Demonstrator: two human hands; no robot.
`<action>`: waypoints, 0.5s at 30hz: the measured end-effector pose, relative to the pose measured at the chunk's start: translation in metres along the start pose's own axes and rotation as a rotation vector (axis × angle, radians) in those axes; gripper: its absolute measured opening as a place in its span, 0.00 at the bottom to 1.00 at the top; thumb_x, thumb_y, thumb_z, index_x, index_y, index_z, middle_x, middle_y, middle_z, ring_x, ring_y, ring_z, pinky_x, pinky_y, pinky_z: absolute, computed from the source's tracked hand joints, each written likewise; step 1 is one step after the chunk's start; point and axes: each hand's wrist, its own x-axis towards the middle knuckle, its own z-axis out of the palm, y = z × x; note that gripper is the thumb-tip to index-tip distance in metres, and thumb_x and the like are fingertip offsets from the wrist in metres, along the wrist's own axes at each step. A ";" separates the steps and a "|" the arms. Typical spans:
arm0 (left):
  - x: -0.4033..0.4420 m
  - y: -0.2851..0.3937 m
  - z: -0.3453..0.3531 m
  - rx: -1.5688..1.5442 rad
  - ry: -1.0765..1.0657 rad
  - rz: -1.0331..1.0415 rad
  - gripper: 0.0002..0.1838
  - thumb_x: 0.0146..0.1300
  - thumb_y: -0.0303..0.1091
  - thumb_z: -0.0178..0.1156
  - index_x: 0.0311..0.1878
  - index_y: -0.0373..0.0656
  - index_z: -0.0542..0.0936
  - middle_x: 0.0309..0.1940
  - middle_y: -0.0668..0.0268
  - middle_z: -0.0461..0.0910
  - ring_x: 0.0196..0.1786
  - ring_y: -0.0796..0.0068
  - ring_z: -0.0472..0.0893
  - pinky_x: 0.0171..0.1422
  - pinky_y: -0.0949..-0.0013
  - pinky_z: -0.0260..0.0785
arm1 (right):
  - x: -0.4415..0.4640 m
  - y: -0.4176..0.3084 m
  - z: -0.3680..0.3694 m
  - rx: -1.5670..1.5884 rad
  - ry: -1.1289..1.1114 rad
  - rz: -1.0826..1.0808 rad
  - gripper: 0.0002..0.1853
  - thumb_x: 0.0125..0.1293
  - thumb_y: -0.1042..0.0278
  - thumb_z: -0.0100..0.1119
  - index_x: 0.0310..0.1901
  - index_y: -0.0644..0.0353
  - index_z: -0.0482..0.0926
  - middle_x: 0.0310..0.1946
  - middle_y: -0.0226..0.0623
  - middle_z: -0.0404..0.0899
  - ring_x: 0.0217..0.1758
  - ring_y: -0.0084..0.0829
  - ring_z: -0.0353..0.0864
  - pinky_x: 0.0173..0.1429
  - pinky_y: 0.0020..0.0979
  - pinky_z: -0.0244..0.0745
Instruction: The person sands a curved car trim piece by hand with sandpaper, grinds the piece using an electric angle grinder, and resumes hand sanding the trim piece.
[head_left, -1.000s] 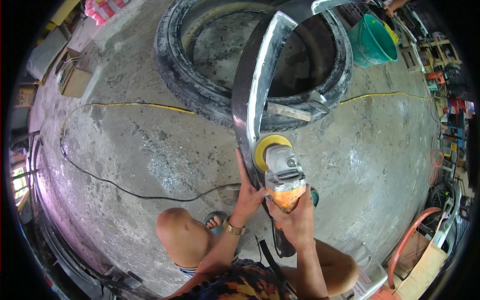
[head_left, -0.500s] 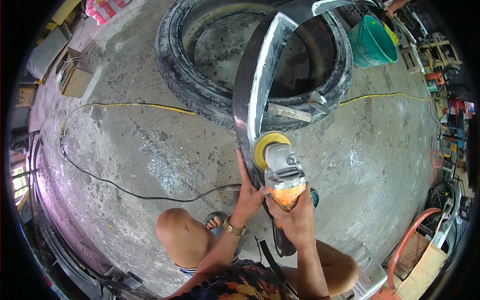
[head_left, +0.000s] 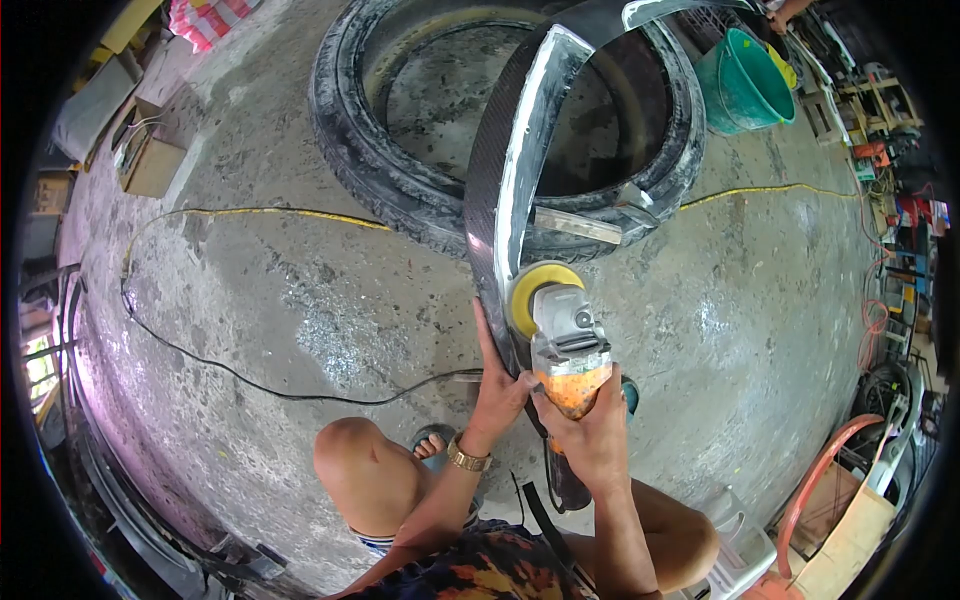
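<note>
My right hand [head_left: 587, 428] is wrapped round the orange and grey body of an angle grinder [head_left: 572, 345]. The tool's round yellow disc [head_left: 541, 290] is at the inner edge of a long dark curved panel [head_left: 490, 200] with a carbon-weave look; whether it touches cannot be told. White material [head_left: 527, 130] runs along the panel's edge. Near the panel's lower end, my left hand [head_left: 497, 385] grips it, fingers along the outer side and thumb on the inner side. The panel's upper part rests over a dusty tyre [head_left: 400, 190] lying flat.
A flat scraper-like piece [head_left: 578, 225] lies on the tyre's rim. Behind it stands a green bucket [head_left: 742, 85]. A black cable [head_left: 250, 385] and a yellow hose [head_left: 280, 210] cross the concrete floor. Another person's hand [head_left: 780, 20] shows at the top right. Clutter lines both sides.
The grinder's head and disc have shifted very slightly to the right along the panel's edge. My left hand and the panel stay in place.
</note>
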 end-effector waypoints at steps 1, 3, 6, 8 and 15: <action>-0.001 0.004 0.001 -0.001 -0.002 0.004 0.71 0.58 0.48 0.74 0.81 0.47 0.22 0.83 0.54 0.38 0.82 0.63 0.49 0.84 0.60 0.43 | 0.000 0.000 -0.002 -0.015 0.003 -0.012 0.29 0.57 0.67 0.76 0.51 0.69 0.68 0.41 0.50 0.84 0.45 0.40 0.87 0.48 0.37 0.80; -0.001 0.004 0.001 -0.006 -0.009 0.015 0.71 0.58 0.47 0.74 0.81 0.47 0.22 0.83 0.54 0.38 0.82 0.63 0.49 0.84 0.60 0.44 | 0.000 0.003 -0.002 -0.026 0.009 -0.036 0.30 0.58 0.63 0.76 0.50 0.69 0.66 0.40 0.54 0.85 0.45 0.47 0.89 0.46 0.39 0.81; -0.001 0.003 0.001 0.007 -0.010 0.021 0.70 0.59 0.46 0.73 0.81 0.47 0.22 0.82 0.54 0.39 0.82 0.63 0.50 0.84 0.60 0.44 | -0.003 0.001 -0.003 0.050 0.012 0.042 0.29 0.55 0.70 0.77 0.53 0.71 0.70 0.44 0.49 0.83 0.45 0.40 0.85 0.50 0.39 0.78; -0.001 0.006 0.002 0.023 -0.007 0.012 0.69 0.59 0.44 0.72 0.81 0.47 0.22 0.82 0.54 0.39 0.82 0.63 0.50 0.84 0.60 0.45 | -0.004 -0.007 -0.005 -0.034 -0.015 0.012 0.28 0.56 0.72 0.76 0.53 0.70 0.70 0.45 0.47 0.83 0.47 0.33 0.84 0.50 0.35 0.79; -0.001 0.006 0.001 -0.007 -0.026 0.023 0.68 0.60 0.44 0.71 0.81 0.48 0.22 0.83 0.54 0.39 0.82 0.62 0.49 0.84 0.59 0.45 | 0.000 0.013 0.000 0.014 0.019 -0.033 0.30 0.57 0.64 0.76 0.49 0.69 0.66 0.41 0.54 0.85 0.45 0.48 0.89 0.46 0.39 0.82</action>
